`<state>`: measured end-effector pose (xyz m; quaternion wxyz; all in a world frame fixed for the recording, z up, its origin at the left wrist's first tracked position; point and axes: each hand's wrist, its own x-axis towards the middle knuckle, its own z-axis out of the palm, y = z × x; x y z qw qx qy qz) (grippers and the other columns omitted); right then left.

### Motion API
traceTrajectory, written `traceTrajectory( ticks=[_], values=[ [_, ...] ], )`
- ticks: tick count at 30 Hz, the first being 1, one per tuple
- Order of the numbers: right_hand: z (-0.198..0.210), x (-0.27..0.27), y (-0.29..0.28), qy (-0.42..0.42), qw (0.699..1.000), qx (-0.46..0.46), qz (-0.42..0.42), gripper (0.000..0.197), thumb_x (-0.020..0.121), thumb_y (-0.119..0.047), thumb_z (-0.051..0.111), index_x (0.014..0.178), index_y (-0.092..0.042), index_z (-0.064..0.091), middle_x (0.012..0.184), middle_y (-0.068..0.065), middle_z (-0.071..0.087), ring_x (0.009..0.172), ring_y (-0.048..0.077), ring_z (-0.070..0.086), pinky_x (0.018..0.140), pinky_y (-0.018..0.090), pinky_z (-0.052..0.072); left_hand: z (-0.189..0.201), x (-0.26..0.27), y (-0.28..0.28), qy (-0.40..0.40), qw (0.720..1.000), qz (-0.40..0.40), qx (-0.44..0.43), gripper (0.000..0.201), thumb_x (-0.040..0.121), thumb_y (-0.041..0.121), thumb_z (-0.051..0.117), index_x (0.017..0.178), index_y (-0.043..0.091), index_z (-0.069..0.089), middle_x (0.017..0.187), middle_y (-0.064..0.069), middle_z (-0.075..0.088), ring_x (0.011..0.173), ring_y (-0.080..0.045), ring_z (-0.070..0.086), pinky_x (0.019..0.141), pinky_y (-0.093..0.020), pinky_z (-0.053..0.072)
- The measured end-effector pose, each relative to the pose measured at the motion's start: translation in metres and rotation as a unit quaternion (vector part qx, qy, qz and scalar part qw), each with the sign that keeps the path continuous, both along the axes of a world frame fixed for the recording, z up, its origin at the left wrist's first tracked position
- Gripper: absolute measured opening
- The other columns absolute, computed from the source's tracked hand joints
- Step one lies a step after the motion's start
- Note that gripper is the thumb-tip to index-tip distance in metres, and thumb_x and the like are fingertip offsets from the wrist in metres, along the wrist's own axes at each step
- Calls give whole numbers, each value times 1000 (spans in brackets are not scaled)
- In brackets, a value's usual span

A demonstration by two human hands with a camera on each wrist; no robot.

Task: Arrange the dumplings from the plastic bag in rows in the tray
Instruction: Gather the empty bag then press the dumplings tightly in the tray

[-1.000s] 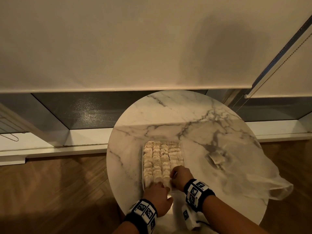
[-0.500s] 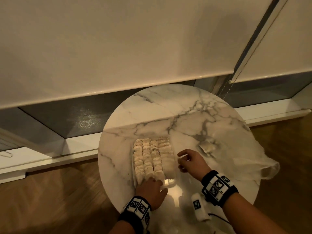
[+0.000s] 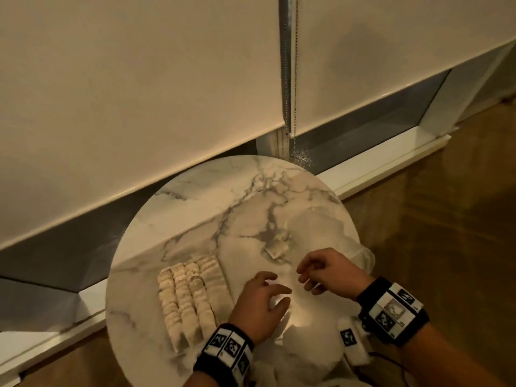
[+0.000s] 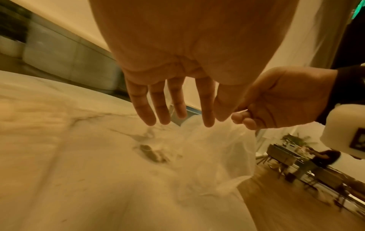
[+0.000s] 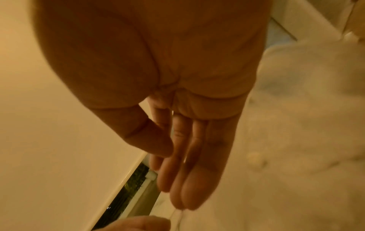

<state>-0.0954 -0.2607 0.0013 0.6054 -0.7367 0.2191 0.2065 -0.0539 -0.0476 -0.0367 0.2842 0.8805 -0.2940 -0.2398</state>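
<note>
A clear tray (image 3: 224,277) on the left of the round marble table (image 3: 212,196) holds several rows of pale dumplings (image 3: 190,300). My left hand (image 3: 279,294) hovers just right of the tray with its fingers (image 4: 150,112) spread and straight, holding nothing. My right hand (image 3: 307,277) is beside it, loosely curled, over the near edge of the thin clear plastic bag (image 3: 329,233). In the right wrist view the right hand (image 5: 177,179) has nothing visible between thumb and fingers. One pale piece (image 3: 276,248) lies inside the bag (image 4: 217,148).
The table stands against a low window sill (image 3: 391,160) under roller blinds, with a bead chain (image 3: 296,79) hanging behind it. Wood floor (image 3: 446,233) surrounds the table. A white marked device (image 3: 351,342) sits at the near table edge.
Both hands have left the tray's near end and moved right toward the bag. The left hand has opened its fingers. My view has swung to the right.
</note>
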Motion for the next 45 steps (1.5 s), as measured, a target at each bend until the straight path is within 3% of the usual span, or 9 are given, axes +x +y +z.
traceTrajectory(
  ticks=[6,9,13,19,29,34,38,41,45],
  values=[
    [-38,-16,-70,109,989,-104,10,23,92,-3,51,97,-9,73,95,7,75,78,15,66,70,26,53,6,-3,-71,35,990,-39,131,40,90,51,61,129,48,61,166,3,7,149,-24,18,121,-38,21],
    [-66,-13,-80,78,982,-171,34,23,91,-6,56,102,-15,74,103,2,72,94,15,65,84,25,52,-1,-2,-87,18,992,-14,126,47,92,47,59,138,38,55,163,3,25,147,-17,29,119,-31,26],
    [-75,-5,-71,-46,978,-203,-13,37,92,3,47,113,-13,72,119,2,69,116,17,60,102,24,44,3,-2,-83,-26,993,112,24,31,90,32,66,119,21,70,128,5,64,119,-11,58,99,-13,36],
    [-65,28,-45,-118,974,-175,78,48,94,3,40,128,-19,64,137,0,59,132,16,49,113,23,32,29,8,-56,-99,963,241,-60,23,77,12,77,78,33,67,80,11,64,74,0,60,70,-14,47],
    [-49,76,-23,74,932,-259,243,44,103,-18,43,146,-7,40,150,15,42,136,31,42,111,36,34,73,9,-44,-118,980,156,-18,54,75,1,66,124,24,65,120,11,53,89,0,54,87,-5,39],
    [-48,102,-36,68,955,-223,183,28,92,-39,58,117,-26,61,116,1,62,113,23,60,95,36,48,98,-4,-57,-109,990,91,-7,70,77,-7,57,139,27,52,135,15,41,120,-3,47,96,2,28],
    [-26,110,-34,16,998,-16,52,16,90,-30,64,94,-15,66,90,7,67,79,20,63,64,32,57,102,-8,-61,-101,990,70,69,89,76,-6,62,152,29,30,151,14,22,128,-14,46,101,-21,45],
    [-27,108,-34,61,940,290,-172,18,96,4,52,110,-4,59,101,19,60,98,32,58,74,39,59,97,-2,-58,-95,982,93,136,102,76,-6,63,157,25,9,159,10,0,133,-22,41,99,-30,49],
    [-28,106,-29,70,938,283,-190,26,91,13,47,112,2,57,101,20,57,97,33,57,94,48,52,89,0,-55,-94,979,92,155,110,75,-11,61,158,23,-3,161,7,-9,133,-26,39,99,-33,49]
  ],
)
